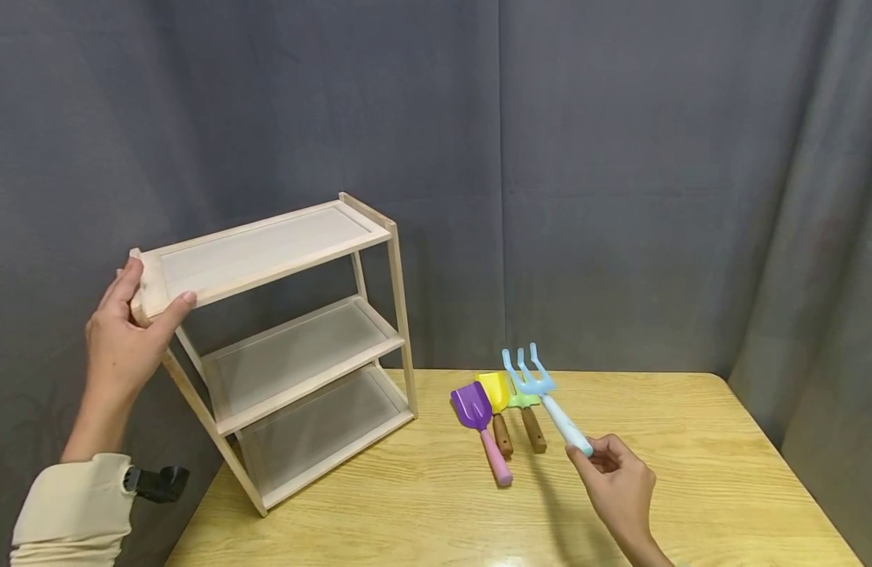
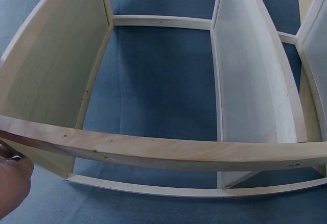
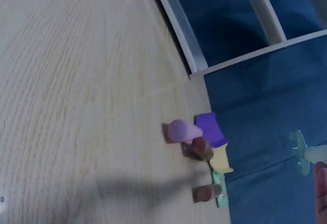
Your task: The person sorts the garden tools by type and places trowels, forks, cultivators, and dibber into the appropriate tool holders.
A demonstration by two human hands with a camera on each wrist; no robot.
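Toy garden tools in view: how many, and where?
4: blue rake in the right hand; purple shovel, yellow shovel and green rake grouped on the table.

Cream left sleeve [image 1: 77,504], creased; black rounded device [image 1: 159,484] attached.

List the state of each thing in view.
Blue fork: held above the table
Purple shovel: lying on the table
Yellow shovel: lying beside the purple one
Green fork: lying on the table
Wooden shelf: standing
Left hand: gripping the shelf's top end
Right hand: pinching the blue fork's handle
Curtain: hanging
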